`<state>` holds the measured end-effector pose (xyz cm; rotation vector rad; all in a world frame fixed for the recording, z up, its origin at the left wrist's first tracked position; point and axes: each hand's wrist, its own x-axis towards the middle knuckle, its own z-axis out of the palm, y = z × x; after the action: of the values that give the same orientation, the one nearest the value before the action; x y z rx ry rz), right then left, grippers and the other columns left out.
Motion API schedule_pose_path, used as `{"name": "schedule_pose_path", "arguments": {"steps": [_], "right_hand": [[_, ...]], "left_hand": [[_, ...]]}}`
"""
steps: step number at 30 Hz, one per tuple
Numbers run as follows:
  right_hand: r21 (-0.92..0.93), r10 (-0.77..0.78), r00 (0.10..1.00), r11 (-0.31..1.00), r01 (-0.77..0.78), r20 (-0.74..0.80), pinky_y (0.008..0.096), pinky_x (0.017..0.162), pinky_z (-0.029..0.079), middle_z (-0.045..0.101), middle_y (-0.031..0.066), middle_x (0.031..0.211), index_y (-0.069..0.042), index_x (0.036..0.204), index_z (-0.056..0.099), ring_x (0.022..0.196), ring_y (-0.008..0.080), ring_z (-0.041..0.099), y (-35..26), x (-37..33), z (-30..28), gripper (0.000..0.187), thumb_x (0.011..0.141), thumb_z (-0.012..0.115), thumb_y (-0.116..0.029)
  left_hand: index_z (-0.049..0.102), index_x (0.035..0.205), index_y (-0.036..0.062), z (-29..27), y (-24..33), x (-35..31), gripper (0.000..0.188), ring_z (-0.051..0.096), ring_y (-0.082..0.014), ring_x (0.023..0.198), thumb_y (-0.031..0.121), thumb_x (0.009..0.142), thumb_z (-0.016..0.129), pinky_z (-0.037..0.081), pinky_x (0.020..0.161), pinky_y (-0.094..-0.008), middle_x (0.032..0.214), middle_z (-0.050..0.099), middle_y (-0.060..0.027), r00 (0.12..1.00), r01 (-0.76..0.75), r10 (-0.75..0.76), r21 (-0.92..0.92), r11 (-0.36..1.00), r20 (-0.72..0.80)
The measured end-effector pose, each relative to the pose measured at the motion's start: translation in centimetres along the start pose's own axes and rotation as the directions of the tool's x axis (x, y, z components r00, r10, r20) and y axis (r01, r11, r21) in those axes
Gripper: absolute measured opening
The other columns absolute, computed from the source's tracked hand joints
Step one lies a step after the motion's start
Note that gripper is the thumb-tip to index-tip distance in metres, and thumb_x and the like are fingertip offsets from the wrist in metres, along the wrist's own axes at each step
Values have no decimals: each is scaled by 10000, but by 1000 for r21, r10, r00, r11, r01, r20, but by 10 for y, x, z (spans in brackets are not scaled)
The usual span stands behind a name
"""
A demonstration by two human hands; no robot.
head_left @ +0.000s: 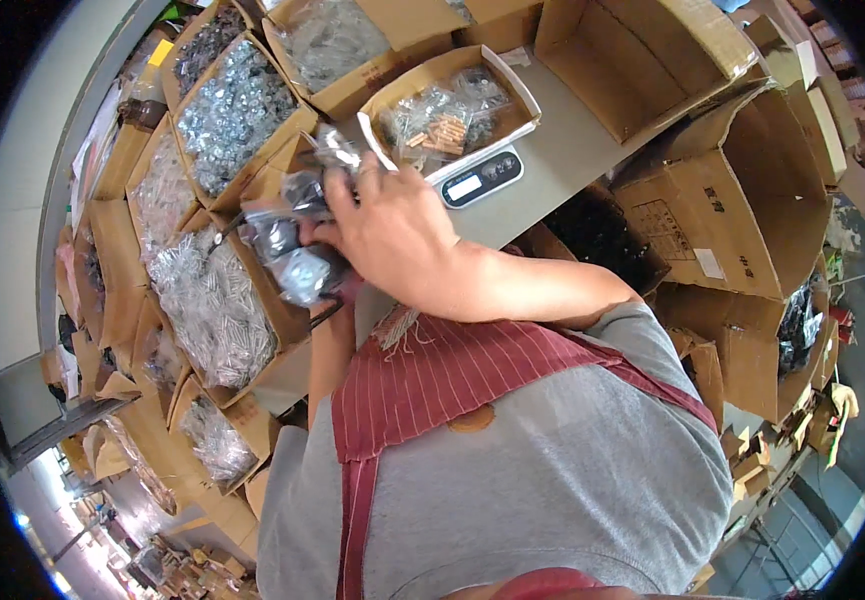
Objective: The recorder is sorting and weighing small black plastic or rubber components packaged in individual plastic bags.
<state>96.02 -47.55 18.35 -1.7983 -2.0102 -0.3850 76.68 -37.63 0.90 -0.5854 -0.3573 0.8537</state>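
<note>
Plastic bags [287, 250]: clear film over dark rounded pieces and one pale blue piece, gathered before the wearer, left of the digital scale [484, 178].
Right hand [399, 215]: I read thumb and fingers drawn narrow on the bags' right side.
Left hand [349, 298]: mostly hidden beneath the right hand and the bags; I cannot tell its grip.
Bag handling: I judge the film soft and slippery, the contents hard and fairly light; loose pieces probably shift and sag.
Hold point: I advise pinching the gathered film above the contents, with a palm under the bulge; thin film may tear.
Left side: clear packets of silvery pieces [217, 310], near; pale blue parts [232, 120], far.
Far side: white-rimmed carton [514, 85] on the grey worktop [572, 130], just beyond the scale.
</note>
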Motion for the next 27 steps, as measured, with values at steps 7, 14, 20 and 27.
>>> {"name": "schedule_pose_path", "arguments": {"steps": [7,14,20,27], "right_hand": [[259,-171,960,960,111,220,419,989,310,537,145,1199,-59,1191,606,1173,275,424,20,15,0,626,813,575,-557],[725,-78,997,687,44,13,340,840,496,677,137,1012,-49,1075,675,945,235,645,138,46,-14,315,865,663,-283],[473,268,709,587,-657,653,328,861,483,593,126,1215,-43,1247,575,1078,221,571,294,-4,80,636,848,600,-538],[376,-8,398,-306,-875,918,372,716,596,577,73,749,-55,666,544,636,230,596,270,-76,127,62,674,546,-117]], "left_hand": [[548,1121,61,5,-5,-24,260,496,-222,1083,223,924,500,423,947,-374,1147,529,-105,994,14,-79,657,754,69],[547,1140,58,22,11,-57,287,489,-236,1103,232,914,517,408,965,-389,1172,524,-111,994,-113,88,604,789,72],[546,1156,55,42,10,-57,311,483,-249,1120,239,905,531,395,981,-401,1195,519,-116,985,-165,166,579,798,52],[545,1174,53,78,-7,-13,340,476,-263,1140,248,895,548,380,999,-416,1220,514,-122,963,-230,267,580,782,22]]}}
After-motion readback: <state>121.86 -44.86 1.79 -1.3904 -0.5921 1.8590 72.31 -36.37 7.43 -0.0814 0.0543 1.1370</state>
